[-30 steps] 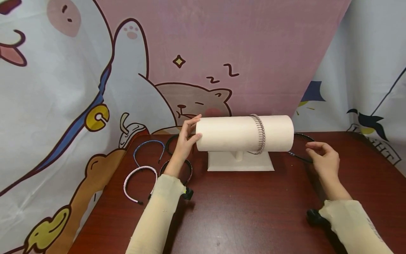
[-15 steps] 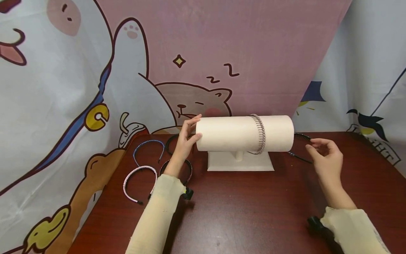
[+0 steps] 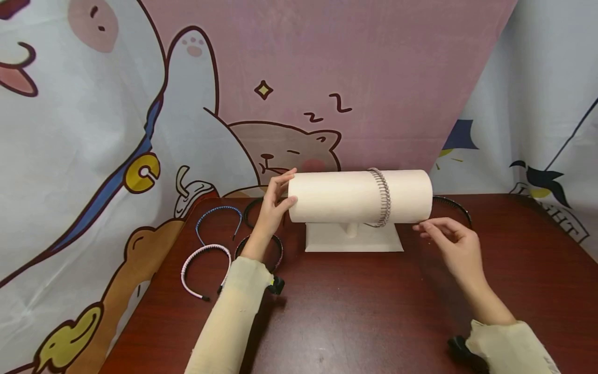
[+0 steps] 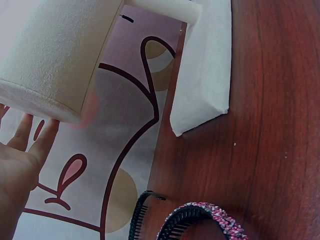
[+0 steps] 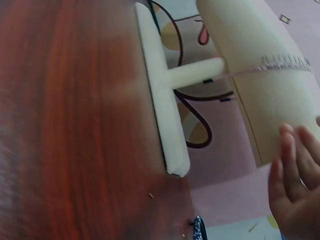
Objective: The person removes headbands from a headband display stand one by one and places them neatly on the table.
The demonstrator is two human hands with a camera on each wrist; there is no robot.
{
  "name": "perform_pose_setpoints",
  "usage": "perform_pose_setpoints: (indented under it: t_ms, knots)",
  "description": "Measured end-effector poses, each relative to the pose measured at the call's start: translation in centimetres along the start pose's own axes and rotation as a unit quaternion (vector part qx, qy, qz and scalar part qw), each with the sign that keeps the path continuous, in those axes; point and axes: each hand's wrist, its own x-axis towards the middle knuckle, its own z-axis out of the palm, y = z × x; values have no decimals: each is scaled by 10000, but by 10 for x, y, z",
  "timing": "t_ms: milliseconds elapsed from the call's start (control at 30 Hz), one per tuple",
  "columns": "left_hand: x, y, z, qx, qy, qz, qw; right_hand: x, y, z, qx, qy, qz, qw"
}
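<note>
A cream cylindrical display stand (image 3: 336, 197) lies level on a post and flat base (image 3: 352, 239). Round its right half sits a greyish headband (image 3: 384, 197) with comb-like coils. My left hand (image 3: 268, 218) touches the cylinder's left end, thumb and fingers spread; the left wrist view shows fingertips against its end (image 4: 37, 107). By the lower right edge of the cylinder is my right hand (image 3: 455, 246), its fingertips close to or touching that edge. In the right wrist view, its loosely bent fingers (image 5: 287, 150) overlap the cylinder's end and pinch nothing visible.
Left on the brown table (image 3: 336, 311) lie a blue headband (image 3: 219, 209), a pale pink headband (image 3: 189, 262) and darker ones, including a pink-speckled black headband (image 4: 225, 220). Behind the right hand lies a black headband (image 3: 455, 205). A cartoon cloth (image 3: 397, 93) hangs behind.
My right hand shifts slightly right beside the black headband, then moves left to the cylinder's right end. The left hand, stand and greyish headband stay put.
</note>
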Motion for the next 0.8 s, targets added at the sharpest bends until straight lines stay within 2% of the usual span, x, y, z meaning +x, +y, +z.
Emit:
perform_pose_setpoints:
  t_ms: [67,167,300,600,700,800]
  knots:
    - [0,0,0,-7,0,-4,10000,-2,2,4,-123,-652,-83,9978]
    - [0,0,0,-9,9,-12,10000,-4,5,10,-86,-1498,-83,9886]
    - [0,0,0,-20,25,-29,10000,-4,8,19,203,-2188,54,9755]
    - [0,1,1,-40,43,-21,10000,-4,17,40,1335,-2865,-26,9487]
    - [0,1,1,-43,42,-10,10000,-4,20,45,1546,-2867,-37,9455]
    - [0,1,1,-53,41,11,10000,-4,19,49,1554,-2797,5,9474]
